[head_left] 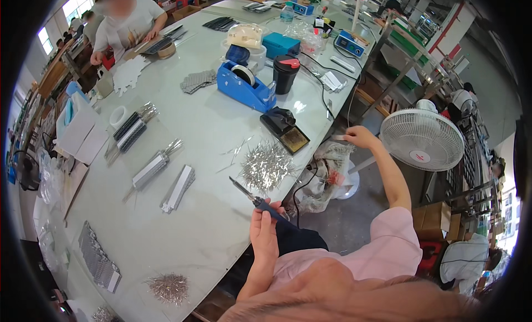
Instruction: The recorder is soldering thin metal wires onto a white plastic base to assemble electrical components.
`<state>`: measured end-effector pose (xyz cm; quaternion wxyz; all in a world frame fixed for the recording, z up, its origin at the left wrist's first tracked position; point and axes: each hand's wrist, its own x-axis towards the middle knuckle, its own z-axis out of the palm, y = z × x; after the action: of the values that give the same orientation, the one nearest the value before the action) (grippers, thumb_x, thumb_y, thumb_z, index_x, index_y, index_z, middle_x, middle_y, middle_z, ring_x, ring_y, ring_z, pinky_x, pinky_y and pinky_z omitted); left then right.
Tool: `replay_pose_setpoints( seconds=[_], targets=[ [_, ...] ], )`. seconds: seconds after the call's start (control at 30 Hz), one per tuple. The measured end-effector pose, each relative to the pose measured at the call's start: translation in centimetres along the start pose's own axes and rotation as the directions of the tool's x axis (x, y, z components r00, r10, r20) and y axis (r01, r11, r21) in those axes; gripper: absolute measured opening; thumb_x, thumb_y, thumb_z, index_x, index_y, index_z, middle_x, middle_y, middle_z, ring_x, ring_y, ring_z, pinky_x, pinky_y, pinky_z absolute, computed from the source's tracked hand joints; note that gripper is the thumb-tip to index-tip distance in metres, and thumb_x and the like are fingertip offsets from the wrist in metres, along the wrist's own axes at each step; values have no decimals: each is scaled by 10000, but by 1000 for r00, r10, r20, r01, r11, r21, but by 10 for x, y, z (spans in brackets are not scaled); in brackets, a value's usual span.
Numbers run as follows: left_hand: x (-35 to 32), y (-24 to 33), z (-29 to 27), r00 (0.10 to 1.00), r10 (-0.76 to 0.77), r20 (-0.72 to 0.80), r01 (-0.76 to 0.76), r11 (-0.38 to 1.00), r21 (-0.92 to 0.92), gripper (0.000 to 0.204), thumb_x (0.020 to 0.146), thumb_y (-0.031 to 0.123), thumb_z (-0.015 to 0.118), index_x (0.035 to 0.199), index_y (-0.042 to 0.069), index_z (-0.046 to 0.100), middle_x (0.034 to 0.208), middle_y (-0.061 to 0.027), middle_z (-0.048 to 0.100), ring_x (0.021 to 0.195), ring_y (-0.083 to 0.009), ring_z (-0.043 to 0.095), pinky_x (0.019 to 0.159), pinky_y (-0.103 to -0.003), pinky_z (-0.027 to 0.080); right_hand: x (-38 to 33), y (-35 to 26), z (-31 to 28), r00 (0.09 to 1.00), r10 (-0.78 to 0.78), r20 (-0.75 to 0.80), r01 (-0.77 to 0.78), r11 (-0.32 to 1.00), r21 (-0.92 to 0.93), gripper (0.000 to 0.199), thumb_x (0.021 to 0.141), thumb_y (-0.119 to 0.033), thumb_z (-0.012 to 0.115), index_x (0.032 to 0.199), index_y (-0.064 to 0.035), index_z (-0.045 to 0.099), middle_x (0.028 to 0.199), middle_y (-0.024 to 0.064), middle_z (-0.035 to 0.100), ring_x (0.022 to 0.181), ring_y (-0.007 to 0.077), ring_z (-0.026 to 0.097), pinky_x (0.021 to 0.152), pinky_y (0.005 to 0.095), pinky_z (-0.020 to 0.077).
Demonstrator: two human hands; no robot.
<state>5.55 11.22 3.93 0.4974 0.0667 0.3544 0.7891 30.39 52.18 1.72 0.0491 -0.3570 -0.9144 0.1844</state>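
A: Head view. Soldering iron (pixel 256 199) lies in the left hand (pixel 264 233), fingers closed round its dark handle, tip pointing up-left over the table edge toward the pile of metal pins (pixel 266 166).

B: Right hand (pixel 360 137)?

A: Stretched out past the table's (pixel 183 233) right edge, beside the white fan (pixel 422 139); fingers curled, seemingly pinching something thin. Cannot tell what.

B: Room?

A: Bare tabletop left of the iron; black iron stand (pixel 284 128) beyond the pins.
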Motion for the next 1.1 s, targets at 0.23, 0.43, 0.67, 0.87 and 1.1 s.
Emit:
replay_pose_setpoints(
  seconds=[0.23,0.43,0.67,0.87,1.1],
  targets=[
    [10,1,7,999,8,-45,-10,999,-32,345,1039,186,467,1341,19,458,1266,-169,593,1099,-223,596,1000,-369,435,33,-68,-34,986,155,-56,-120,908,401,330,948,-266,586,762,6,608,611,10,554,546,93,479,532,283,389],
    [4,12,-3,992,83,-99,-86,996,-22,341,1039,183,463,1342,27,459,1298,-179,576,1145,-251,586,1008,-382,430,90,-91,22,956,151,-251,-168,985,-48,402,887,-402,634,913,-5,687,799,144,675,752,334,644,712,429,501],
    [28,21,2,981,130,-145,-142,987,-74,356,1058,197,420,1366,19,424,1347,-174,550,1208,-261,559,1053,-399,407,15,-282,-36,834,-358,-419,536,705,465,240,863,-38,581,1102,-29,598,1016,96,617,974,191,571,896,325,431],
    [23,43,-15,946,207,-251,-240,964,-111,349,1054,214,429,1358,44,438,1354,-154,550,1218,-235,549,1031,-373,389,-47,-411,-59,843,-368,-393,354,-172,919,99,909,-95,530,921,-127,436,874,97,642,843,252,529,821,329,400],
    [9,53,-25,910,252,-330,-311,940,-141,346,1053,228,428,1352,55,451,1375,-154,535,1245,-236,528,1050,-380,373,-51,-408,-81,841,-447,-305,122,-392,912,285,970,-118,501,707,-172,406,730,-6,617,652,182,511,630,302,401]
  ],
)
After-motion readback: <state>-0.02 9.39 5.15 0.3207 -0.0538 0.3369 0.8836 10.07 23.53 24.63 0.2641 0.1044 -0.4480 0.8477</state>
